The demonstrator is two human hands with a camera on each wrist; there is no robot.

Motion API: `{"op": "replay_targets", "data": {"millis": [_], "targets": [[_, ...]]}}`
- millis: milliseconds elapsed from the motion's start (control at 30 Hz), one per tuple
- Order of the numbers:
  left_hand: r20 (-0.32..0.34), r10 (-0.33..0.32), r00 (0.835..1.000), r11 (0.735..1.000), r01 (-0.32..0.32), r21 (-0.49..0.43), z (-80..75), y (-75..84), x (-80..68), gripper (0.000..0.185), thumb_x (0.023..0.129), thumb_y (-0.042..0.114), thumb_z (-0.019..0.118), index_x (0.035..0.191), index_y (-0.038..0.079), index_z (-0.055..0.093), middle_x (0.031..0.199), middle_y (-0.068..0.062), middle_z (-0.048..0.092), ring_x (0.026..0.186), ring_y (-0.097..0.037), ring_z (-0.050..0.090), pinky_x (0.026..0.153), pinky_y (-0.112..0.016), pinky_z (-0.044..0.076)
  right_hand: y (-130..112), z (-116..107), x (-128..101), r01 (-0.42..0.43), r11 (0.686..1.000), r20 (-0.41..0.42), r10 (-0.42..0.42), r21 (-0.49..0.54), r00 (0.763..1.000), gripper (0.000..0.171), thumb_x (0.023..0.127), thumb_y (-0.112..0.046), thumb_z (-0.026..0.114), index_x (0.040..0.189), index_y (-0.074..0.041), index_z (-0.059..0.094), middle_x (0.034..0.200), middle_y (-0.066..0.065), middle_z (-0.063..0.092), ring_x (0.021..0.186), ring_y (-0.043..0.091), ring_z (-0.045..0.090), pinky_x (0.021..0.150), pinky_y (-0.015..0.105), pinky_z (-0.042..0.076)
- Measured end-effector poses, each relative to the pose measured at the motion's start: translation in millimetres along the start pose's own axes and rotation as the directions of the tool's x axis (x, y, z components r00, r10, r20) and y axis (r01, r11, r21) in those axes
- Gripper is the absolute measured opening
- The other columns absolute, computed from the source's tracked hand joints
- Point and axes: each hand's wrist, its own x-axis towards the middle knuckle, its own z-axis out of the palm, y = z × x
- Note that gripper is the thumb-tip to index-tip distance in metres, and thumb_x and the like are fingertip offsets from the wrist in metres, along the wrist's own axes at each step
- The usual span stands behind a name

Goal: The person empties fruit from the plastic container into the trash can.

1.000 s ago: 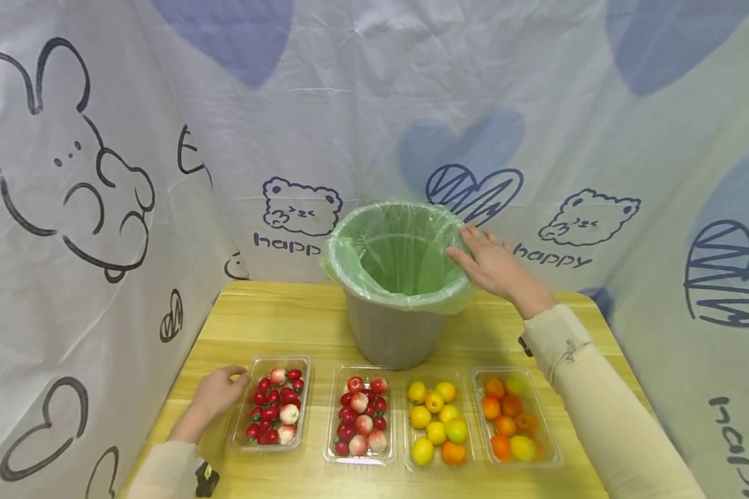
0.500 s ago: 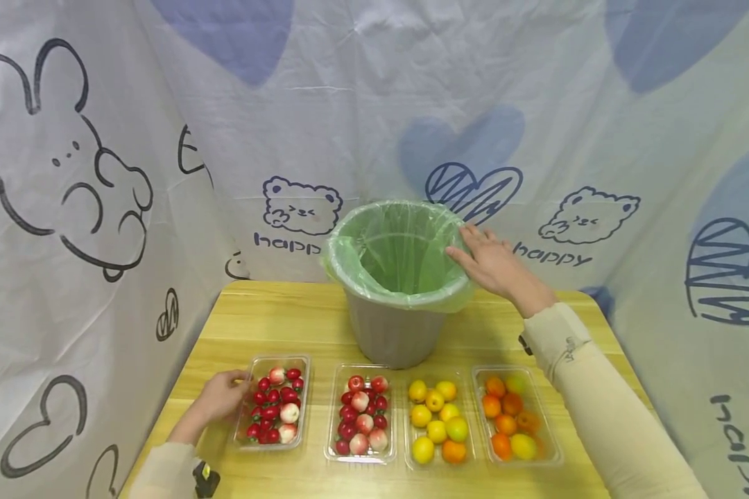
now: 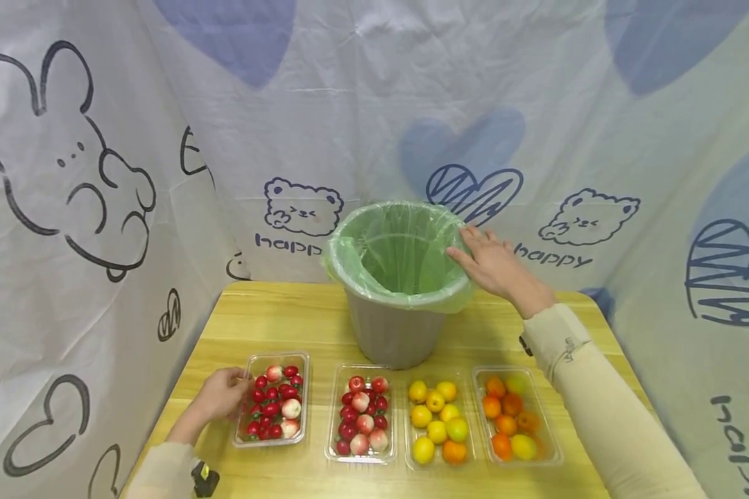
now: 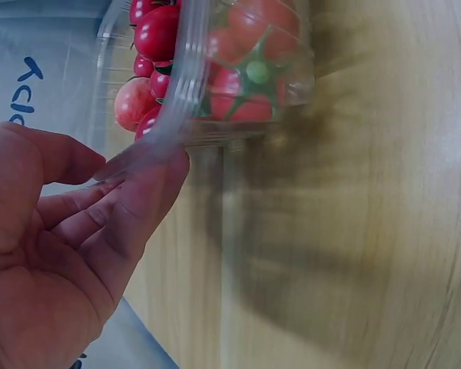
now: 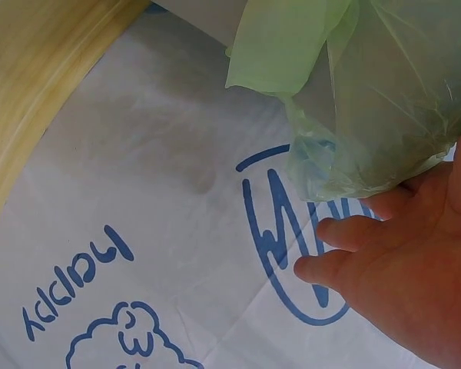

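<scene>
Clear plastic pinched in our left hand [image 3: 221, 394], the leftmost box [image 4: 186, 81] holds red and pale fruit [image 3: 272, 394], then we have a like-filled second box [image 3: 360, 458], the green-lined bin [image 3: 396, 336] behind, a mainly yellow-fruited third box [image 3: 440, 466], our right hand [image 3: 498, 263] unclenched on the bin, and a mainly orange-fruited fourth box [image 3: 526, 462].

Curtained-off booth, I'd log; wider building I can't tell. Heart-printed cloth [image 3: 362, 125] lettered "happy" hangs left, far and right around a wood-grain table [image 3: 274, 315].

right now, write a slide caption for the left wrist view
A left hand pinches the rim of a clear rectangular plastic tray of rounded red fruits.
</scene>
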Motion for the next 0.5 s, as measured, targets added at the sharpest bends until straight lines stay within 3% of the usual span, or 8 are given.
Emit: {"op": "replay_targets", "data": {"millis": [267, 500], "targets": [[-0.005, 0.039, 0.999, 0.999, -0.039, -0.031, -8.2, 11.8, 1.6, 0.036, 0.104, 0.004, 0.049, 0.131, -0.018, 0.058, 0.1, -0.022, 0.074, 0.067, -0.022, 0.07, 0.054, -0.038, 0.065, 2.1, 1.5, -0.5, -0.011, 1.0, -0.006, 0.011, -0.02, 1.0, 0.08, 0.112, -0.059, 0.023, 0.168, -0.002, 0.013, 0.176, 0.022, 0.005, 0.159, 0.056, 0.002, 0.127, 0.075, 0.0], [-0.022, 0.095, 0.995, 0.995, -0.096, -0.017, -30.4, 29.5, 9.1, 0.038, 0.105, 0.005, 0.046, 0.133, -0.019, 0.056, 0.106, -0.028, 0.074, 0.066, -0.02, 0.07, 0.052, -0.036, 0.063, 0.8, 2.0, 1.7, -0.009, 1.0, -0.005, 0.009, -0.029, 1.0, 0.08, 0.112, -0.058, 0.022, 0.168, -0.002, 0.013, 0.176, 0.022, 0.005, 0.159, 0.055, 0.002, 0.127, 0.075, -0.001]]}}
